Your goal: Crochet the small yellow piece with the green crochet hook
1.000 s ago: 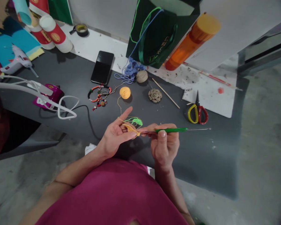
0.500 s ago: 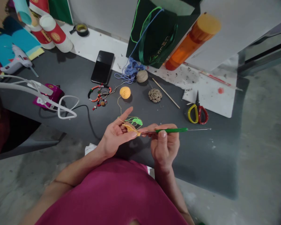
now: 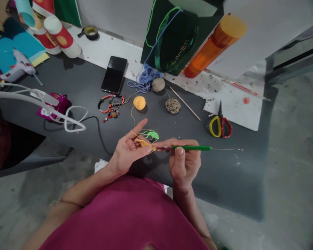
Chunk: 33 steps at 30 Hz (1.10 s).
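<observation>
My left hand (image 3: 126, 152) pinches a small yellow crochet piece (image 3: 144, 142) between thumb and fingers, its index finger raised with yarn over it. From that finger the strand runs up to a yellow yarn ball (image 3: 139, 103) on the table. In my right hand (image 3: 184, 163) is a crochet hook with a green handle (image 3: 193, 148), held nearly level. One metal end meets the yellow piece by my left thumb; the other points right. A bright green crocheted leaf (image 3: 152, 134) lies just beyond my left fingers.
Beyond my hands are a beige yarn rosette (image 3: 173, 106), a beaded bracelet (image 3: 111, 104), a phone (image 3: 114, 74) and blue yarn (image 3: 147, 78). Scissors (image 3: 220, 125) lie right. A dark paper bag (image 3: 172, 41) and orange tube (image 3: 215, 45) stand behind. White cables (image 3: 75, 125) cross the left.
The hook has turned slightly, its free right end now lower and a little farther right. My left hand has barely moved.
</observation>
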Each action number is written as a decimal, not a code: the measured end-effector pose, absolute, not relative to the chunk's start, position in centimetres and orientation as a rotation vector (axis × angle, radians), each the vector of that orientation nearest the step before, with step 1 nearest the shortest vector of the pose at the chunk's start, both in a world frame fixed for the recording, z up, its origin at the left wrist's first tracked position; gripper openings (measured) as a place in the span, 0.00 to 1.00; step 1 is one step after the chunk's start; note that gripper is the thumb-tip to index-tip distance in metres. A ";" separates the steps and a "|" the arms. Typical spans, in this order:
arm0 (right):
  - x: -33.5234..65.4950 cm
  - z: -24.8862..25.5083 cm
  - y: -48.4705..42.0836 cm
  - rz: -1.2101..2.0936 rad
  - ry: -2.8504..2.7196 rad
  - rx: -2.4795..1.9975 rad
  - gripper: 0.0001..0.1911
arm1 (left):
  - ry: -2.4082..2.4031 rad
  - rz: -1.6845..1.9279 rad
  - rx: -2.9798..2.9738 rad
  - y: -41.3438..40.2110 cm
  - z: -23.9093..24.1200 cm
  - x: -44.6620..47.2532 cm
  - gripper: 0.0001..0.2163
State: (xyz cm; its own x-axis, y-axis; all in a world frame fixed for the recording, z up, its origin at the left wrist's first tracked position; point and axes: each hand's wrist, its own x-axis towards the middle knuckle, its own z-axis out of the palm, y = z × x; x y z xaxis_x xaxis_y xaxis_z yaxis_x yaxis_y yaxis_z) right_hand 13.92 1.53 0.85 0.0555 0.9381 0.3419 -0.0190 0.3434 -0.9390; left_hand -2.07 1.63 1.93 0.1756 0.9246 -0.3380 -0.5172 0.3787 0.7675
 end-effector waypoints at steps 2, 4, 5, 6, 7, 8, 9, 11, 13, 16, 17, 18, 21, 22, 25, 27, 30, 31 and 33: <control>13.9 1.0 1.6 0.898 -1.323 -0.959 0.03 | 0.894 1.107 0.565 1.7 1.9 -2.0 0.39; 13.8 1.1 1.6 0.862 -1.354 -0.940 0.04 | 0.899 1.112 0.576 1.7 1.8 -2.0 0.39; 13.8 1.2 1.6 0.846 -1.374 -0.929 0.04 | 0.904 1.113 0.579 1.7 1.7 -2.0 0.39; 13.9 1.3 1.6 0.830 -1.394 -0.922 0.05 | 0.909 1.116 0.581 1.8 1.7 -2.0 0.39; 13.9 1.3 1.6 0.811 -1.417 -0.921 0.06 | 0.914 1.120 0.581 1.8 1.7 -2.0 0.38; 14.0 1.2 1.5 0.787 -1.439 -0.929 0.07 | 0.920 1.125 0.581 1.8 1.8 -2.0 0.38; 14.0 1.1 1.5 0.756 -1.465 -0.938 0.08 | 0.927 1.134 0.580 1.8 1.8 -2.0 0.37; 14.0 0.9 1.3 0.676 -1.521 -0.953 0.09 | 0.949 1.157 0.580 1.8 2.0 -1.9 0.36; 13.9 0.7 1.2 0.579 -1.588 -0.938 0.10 | 0.990 1.180 0.595 1.8 2.1 -1.8 0.35; 13.4 0.4 1.1 0.453 -1.649 -0.937 0.09 | 1.080 1.225 0.652 1.9 2.4 -1.6 0.32; 13.2 0.3 1.0 0.423 -1.656 -0.951 0.09 | 1.113 1.246 0.678 1.9 2.4 -1.5 0.32; 13.0 0.2 1.0 0.400 -1.660 -0.965 0.09 | 1.145 1.270 0.709 1.8 2.4 -1.4 0.31; 12.6 -0.4 0.9 0.351 -1.667 -0.956 0.09 | 1.233 1.344 0.807 1.8 2.4 -1.1 0.31; 12.6 -0.6 0.9 0.350 -1.667 -0.947 0.11 | 1.253 1.360 0.833 1.7 2.3 -1.0 0.32; 12.4 -1.1 0.9 0.396 -1.648 -0.957 0.14 | 1.256 1.375 0.850 1.7 2.3 -0.9 0.33; 12.2 -1.1 0.9 0.427 -1.592 -0.977 0.14 | 1.202 1.353 0.816 1.8 2.3 -1.0 0.33; 11.9 -1.0 0.7 0.464 -1.463 -1.037 0.13 | 1.078 1.289 0.720 1.9 2.1 -1.3 0.33; 11.8 -0.9 0.6 0.480 -1.427 -1.065 0.13 | 1.046 1.273 0.690 2.0 2.0 -1.4 0.34; 11.6 -0.8 0.5 0.510 -1.376 -1.097 0.12 | 1.010 1.255 0.650 2.0 1.9 -1.5 0.35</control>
State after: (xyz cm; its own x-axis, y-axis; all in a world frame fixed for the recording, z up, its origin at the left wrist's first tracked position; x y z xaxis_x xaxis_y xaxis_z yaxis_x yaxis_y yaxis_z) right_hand 11.65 0.52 -0.78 0.1933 0.8347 0.5157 0.2972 0.4511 -0.8415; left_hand -1.46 2.04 1.87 -0.0020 0.9660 -0.2585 -0.4590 0.2288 0.8585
